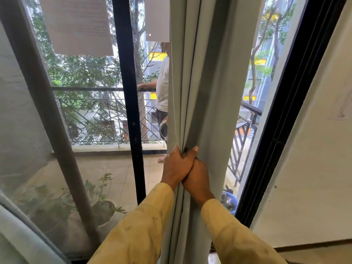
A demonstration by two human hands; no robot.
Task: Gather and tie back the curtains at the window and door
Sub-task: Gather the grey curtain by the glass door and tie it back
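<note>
A pale grey-green curtain [205, 82] hangs bunched into vertical folds in the middle of the glass door. My left hand [176, 165] grips the folds from the left side, fingers wrapped round the cloth. Pressed against it from the right, my right hand [198, 174] also grips the gathered folds, its thumb on the cloth near the top. Both arms wear yellow sleeves. The curtain's lower part runs down between my forearms. No tie-back is in view.
A black door frame [129, 103] stands left of the curtain, another black frame [282, 119] at the right beside a white wall [314, 159]. A second curtain [21, 235] lies at the lower left. A person [162, 88] stands on the balcony by the railing. Potted plants [102, 208] sit outside.
</note>
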